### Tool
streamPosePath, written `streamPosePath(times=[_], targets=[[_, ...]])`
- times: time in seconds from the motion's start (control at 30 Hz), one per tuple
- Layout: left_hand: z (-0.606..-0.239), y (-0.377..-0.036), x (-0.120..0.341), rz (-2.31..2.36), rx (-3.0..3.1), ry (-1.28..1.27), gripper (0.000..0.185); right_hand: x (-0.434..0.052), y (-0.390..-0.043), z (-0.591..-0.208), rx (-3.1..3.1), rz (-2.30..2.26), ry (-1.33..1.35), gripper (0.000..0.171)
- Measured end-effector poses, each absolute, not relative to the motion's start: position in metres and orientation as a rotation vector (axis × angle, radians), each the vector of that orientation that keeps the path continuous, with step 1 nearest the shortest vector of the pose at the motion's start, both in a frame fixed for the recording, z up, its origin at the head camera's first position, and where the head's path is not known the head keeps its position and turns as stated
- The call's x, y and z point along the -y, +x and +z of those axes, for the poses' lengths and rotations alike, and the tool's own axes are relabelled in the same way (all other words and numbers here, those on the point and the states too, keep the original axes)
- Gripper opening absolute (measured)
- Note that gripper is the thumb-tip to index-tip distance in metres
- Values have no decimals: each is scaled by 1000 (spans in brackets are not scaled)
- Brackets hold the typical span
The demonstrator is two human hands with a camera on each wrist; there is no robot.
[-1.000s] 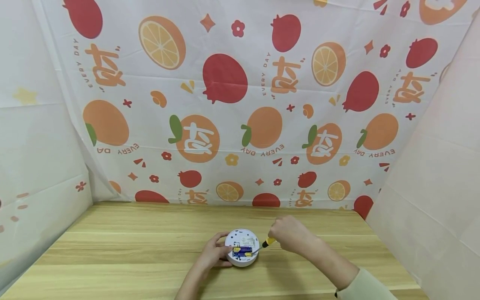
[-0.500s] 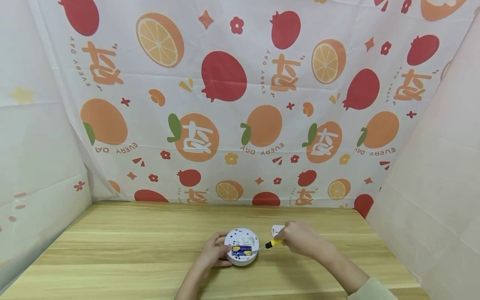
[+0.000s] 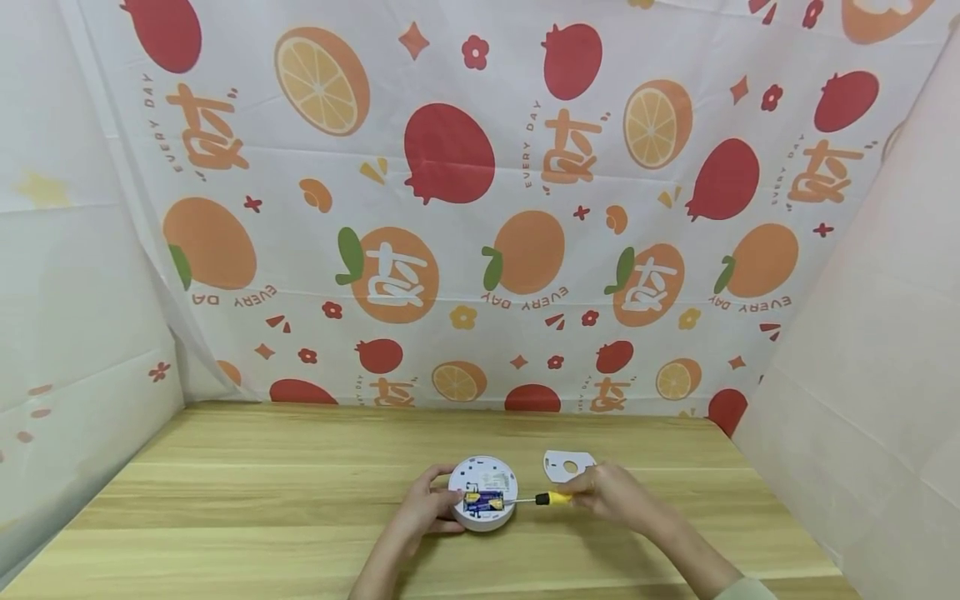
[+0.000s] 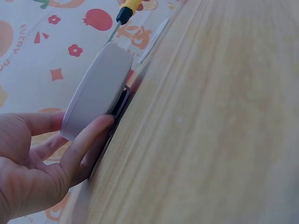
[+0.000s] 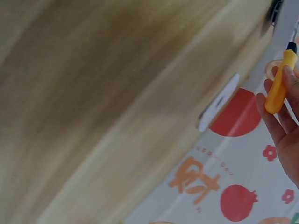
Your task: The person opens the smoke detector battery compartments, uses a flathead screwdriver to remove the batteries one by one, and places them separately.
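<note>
A round white device (image 3: 483, 492) lies on the wooden table (image 3: 262, 500) with its back open, showing a blue and yellow battery (image 3: 483, 501). My left hand (image 3: 429, 502) grips the device's left rim; the left wrist view shows the fingers (image 4: 86, 142) curled on the edge of the device (image 4: 98, 91). My right hand (image 3: 611, 493) holds a small yellow-handled screwdriver (image 3: 546, 498) lying almost flat, its metal tip at the battery's right end. The right wrist view shows the yellow handle (image 5: 278, 86) held in the fingers.
A flat white cover plate (image 3: 568, 465) with a round hole lies on the table just behind my right hand, also seen edge-on as the plate (image 5: 217, 102). A fruit-printed cloth (image 3: 480, 208) hangs behind, and white sheets close both sides.
My right hand has dropped and drawn back to the right, laying the screwdriver flatter. That uncovered the white cover plate behind it. The left hand and device stayed put.
</note>
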State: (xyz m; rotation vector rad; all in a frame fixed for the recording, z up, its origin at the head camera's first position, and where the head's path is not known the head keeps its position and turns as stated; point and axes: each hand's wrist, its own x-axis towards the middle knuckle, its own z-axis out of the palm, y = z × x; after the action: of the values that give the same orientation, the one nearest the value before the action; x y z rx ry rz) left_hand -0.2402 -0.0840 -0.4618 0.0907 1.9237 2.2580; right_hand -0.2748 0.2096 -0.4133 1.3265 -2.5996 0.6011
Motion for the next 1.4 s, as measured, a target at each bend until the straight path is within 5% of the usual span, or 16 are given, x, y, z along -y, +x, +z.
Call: streamPosePath(times=[1.07, 1.4], targets=[[-460, -240, 87, 2227, -1937, 66, 52, -211, -275, -407, 2602, 506, 1208, 23], [-454, -238, 90, 2074, -2166, 22, 36, -209, -276, -405, 2636, 494, 1161, 21]])
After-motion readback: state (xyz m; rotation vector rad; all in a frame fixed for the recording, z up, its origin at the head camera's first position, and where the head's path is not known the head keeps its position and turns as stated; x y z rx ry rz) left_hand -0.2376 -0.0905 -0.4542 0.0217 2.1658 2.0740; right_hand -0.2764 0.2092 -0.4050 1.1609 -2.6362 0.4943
